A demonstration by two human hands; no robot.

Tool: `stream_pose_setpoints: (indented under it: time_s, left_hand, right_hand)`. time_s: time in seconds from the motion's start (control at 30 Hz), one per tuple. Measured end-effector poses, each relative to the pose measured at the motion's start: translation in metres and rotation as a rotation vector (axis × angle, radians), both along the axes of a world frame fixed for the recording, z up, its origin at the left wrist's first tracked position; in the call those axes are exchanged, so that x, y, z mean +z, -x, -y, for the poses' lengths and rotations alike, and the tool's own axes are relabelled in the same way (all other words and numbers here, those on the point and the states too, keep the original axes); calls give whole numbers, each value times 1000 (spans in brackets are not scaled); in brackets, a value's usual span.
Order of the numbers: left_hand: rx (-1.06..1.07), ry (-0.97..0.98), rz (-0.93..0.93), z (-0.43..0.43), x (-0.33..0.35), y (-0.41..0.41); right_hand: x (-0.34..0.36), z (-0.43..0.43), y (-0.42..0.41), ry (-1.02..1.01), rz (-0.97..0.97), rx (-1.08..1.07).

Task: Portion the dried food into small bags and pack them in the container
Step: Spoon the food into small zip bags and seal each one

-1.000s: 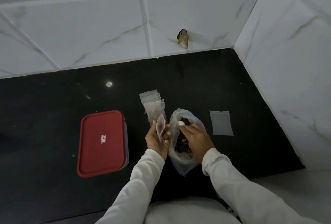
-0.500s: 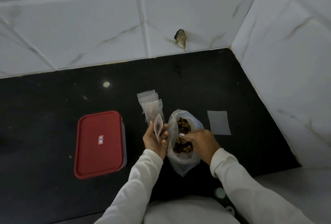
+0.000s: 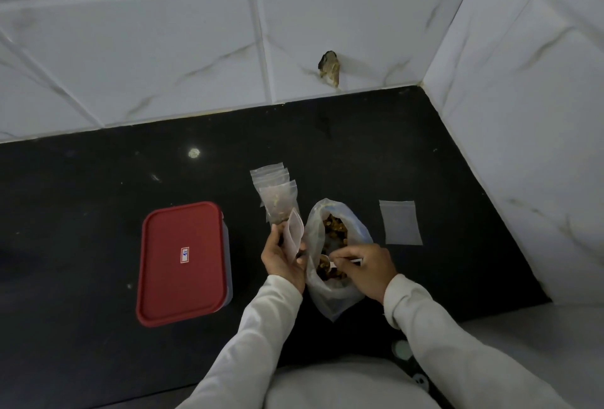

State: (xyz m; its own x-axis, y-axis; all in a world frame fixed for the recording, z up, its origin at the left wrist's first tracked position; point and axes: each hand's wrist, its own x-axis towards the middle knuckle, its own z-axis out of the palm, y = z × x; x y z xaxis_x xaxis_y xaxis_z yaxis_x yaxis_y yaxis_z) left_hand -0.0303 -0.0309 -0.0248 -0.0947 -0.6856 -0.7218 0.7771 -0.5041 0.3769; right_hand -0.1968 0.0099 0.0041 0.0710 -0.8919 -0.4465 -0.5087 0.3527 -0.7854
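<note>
Two hands work: the left hand (image 3: 283,256) pinches a small clear zip bag (image 3: 294,233) upright; the right hand (image 3: 366,267) grips a white spoon (image 3: 330,261), its bowl half hidden, inside the large clear plastic bag of brown dried food (image 3: 336,245). The red-lidded rectangular container (image 3: 183,263) sits closed at nine o'clock on the black surface (image 3: 81,212).

Long off-white sleeves (image 3: 261,336) to both wrists; garment perhaps matching.

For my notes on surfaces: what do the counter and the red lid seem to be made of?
The counter looks like polished black stone, maybe granite: it mirrors a light spot. The red lid looks like matte plastic, with rounded corners and a raised rim.
</note>
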Motion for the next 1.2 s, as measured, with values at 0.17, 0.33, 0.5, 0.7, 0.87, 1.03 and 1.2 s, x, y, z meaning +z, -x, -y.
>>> stream_pose_setpoints:
  time_s: [0.17, 0.33, 0.5, 0.7, 0.87, 1.03, 1.2]
  left_hand:
    - [11, 2, -9, 1, 2, 1]
    - [24, 11, -22, 2, 5, 0]
    - [32, 5, -30, 3, 4, -4]
    - [35, -11, 2, 6, 9, -10]
    - [10, 66, -29, 9, 19, -15]
    - [-42, 159, -76, 8, 25, -12]
    - [-59, 205, -71, 9, 24, -10]
  right_hand:
    - [-4, 3, -8, -19, -61, -60]
    - [-1, 6, -10, -131, 62, -176]
    - [2, 6, -9, -256, 237, -340]
    - [9, 4, -2, -255, 249, -370]
    - [15, -2, 7, -188, 270, -409]
    - [35, -4, 17, -118, 304, -439]
    - [67, 0, 15, 1, 343, -456]
